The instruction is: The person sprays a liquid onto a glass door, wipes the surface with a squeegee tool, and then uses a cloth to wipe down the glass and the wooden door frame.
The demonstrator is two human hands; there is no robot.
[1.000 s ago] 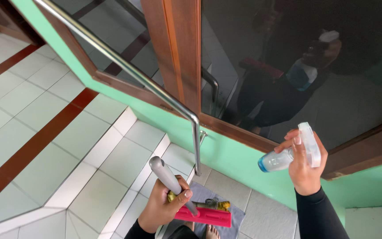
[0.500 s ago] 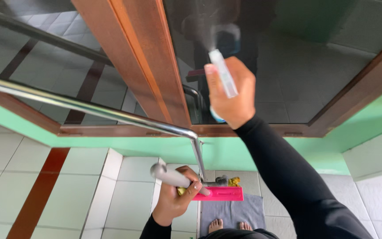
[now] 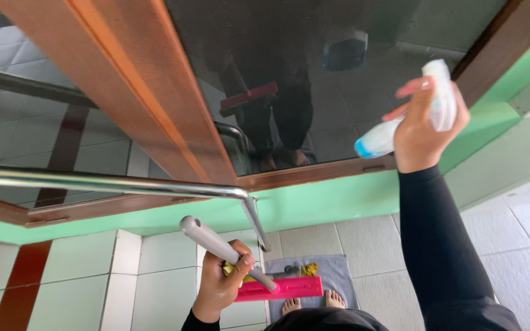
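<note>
My right hand (image 3: 423,130) is raised in front of the dark window glass (image 3: 314,79) and grips a clear spray bottle (image 3: 433,107) with a blue base. The index finger is stretched out beside the bottle. My left hand (image 3: 221,281) hangs low and holds a window squeegee by its grey handle (image 3: 216,244); its pink head (image 3: 280,288) points down toward my feet. A yellow cloth (image 3: 229,270) is tucked in the same hand. The glass reflects my legs and the squeegee.
A steel handrail (image 3: 105,182) crosses in front of the window and bends down to a post (image 3: 256,224). A brown wooden frame (image 3: 136,79) splits the panes above a green wall strip (image 3: 338,199). A grey mat (image 3: 332,273) lies on the tiled floor under my bare feet.
My right hand with the spray bottle has swung from the centre of the glass to the right. The view tilted further up the window. The left hand has stayed low with the squeegee.
</note>
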